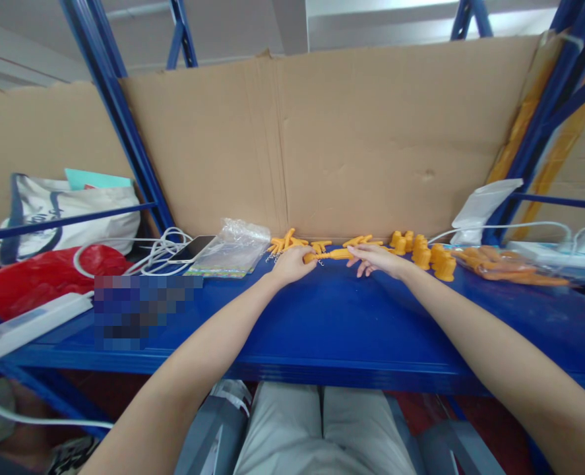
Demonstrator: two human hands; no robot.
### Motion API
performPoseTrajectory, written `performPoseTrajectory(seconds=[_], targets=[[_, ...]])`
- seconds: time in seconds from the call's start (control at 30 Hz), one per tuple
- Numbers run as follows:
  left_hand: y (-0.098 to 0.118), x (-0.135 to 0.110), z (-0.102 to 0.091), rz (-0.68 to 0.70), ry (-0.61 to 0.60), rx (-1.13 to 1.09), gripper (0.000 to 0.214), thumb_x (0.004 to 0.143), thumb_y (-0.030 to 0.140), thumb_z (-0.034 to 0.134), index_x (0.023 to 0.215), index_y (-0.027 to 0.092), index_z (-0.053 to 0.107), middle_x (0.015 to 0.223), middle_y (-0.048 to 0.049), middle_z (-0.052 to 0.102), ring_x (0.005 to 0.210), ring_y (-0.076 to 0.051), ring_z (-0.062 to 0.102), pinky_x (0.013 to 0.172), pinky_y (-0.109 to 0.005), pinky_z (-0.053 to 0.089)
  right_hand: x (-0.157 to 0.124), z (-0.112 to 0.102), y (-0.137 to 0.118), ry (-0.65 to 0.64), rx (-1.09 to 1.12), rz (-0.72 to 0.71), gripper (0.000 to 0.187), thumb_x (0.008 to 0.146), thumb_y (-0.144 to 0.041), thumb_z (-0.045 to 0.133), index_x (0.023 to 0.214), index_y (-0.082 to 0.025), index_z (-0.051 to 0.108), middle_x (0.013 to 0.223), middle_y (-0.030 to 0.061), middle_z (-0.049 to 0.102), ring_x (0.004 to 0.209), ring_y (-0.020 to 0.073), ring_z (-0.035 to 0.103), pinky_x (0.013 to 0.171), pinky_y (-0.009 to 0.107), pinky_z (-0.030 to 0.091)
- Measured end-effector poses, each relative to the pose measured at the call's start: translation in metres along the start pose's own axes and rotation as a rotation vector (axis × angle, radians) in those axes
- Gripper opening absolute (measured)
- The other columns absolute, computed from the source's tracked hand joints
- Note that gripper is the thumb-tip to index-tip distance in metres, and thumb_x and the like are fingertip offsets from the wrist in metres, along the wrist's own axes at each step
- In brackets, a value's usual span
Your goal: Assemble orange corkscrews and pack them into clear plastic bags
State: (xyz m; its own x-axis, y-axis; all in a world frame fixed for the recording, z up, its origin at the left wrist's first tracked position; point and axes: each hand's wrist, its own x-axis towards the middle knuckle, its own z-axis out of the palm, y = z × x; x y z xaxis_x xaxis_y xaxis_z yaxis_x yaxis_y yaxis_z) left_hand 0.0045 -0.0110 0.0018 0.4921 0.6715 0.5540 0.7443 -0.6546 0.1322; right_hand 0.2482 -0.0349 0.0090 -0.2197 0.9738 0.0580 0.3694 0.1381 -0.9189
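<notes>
hold the orange piece (338,254) level between both hands at the far part of the blue table (332,316). the left hand (292,265) grasps its left end; the right hand (377,258) seems to pinch its right end, remaining fingers loose. keep both ends aligned; apply even force. caution: loose orange parts (288,239) lie just beyond the left hand; stubby orange pieces (443,262) stand right, near bagged parts (510,265).
</notes>
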Motion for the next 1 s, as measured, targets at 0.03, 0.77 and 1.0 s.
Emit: performPoseTrajectory(seconds=[0.03,0.77,1.0], targets=[[0.000,0.000,0.000,0.001,-0.002,-0.002,0.020,0.081,0.026,0.057,0.094,0.018,0.071,0.091,-0.0056,0.072,0.087,-0.021,0.067,0.081,-0.033,0.052,-0.001,-0.001,0.000,0.004,0.011,-0.023,0.033,0.086,-0.046,0.061,0.105,-0.019,0.058,0.098,0.0091,0.072,0.054,0.0090,0.063,0.043,0.017,0.045],[0.001,-0.001,-0.001,0.015,0.008,-0.024,0.019,0.081,0.024,0.058,0.093,0.019,0.071,0.090,-0.0047,0.072,0.086,-0.021,0.067,0.078,-0.032,0.051,-0.006,0.000,-0.007,-0.001,0.014,-0.056,0.024,0.086,-0.039,0.063,0.088,-0.015,0.062,0.080,0.0080,0.073,0.048,0.0075,0.059,0.043,0.016,0.042],[0.002,-0.001,-0.002,0.003,0.020,-0.020,0.020,0.079,0.025,0.061,0.096,0.017,0.069,0.096,-0.0063,0.072,0.092,-0.023,0.067,0.085,-0.035,0.051,-0.006,0.006,-0.012,0.040,0.012,-0.024,0.033,0.092,-0.045,0.053,0.079,-0.015,0.056,0.064,0.0073,0.070,0.040,0.0079,0.056,0.037,0.017,0.037]])
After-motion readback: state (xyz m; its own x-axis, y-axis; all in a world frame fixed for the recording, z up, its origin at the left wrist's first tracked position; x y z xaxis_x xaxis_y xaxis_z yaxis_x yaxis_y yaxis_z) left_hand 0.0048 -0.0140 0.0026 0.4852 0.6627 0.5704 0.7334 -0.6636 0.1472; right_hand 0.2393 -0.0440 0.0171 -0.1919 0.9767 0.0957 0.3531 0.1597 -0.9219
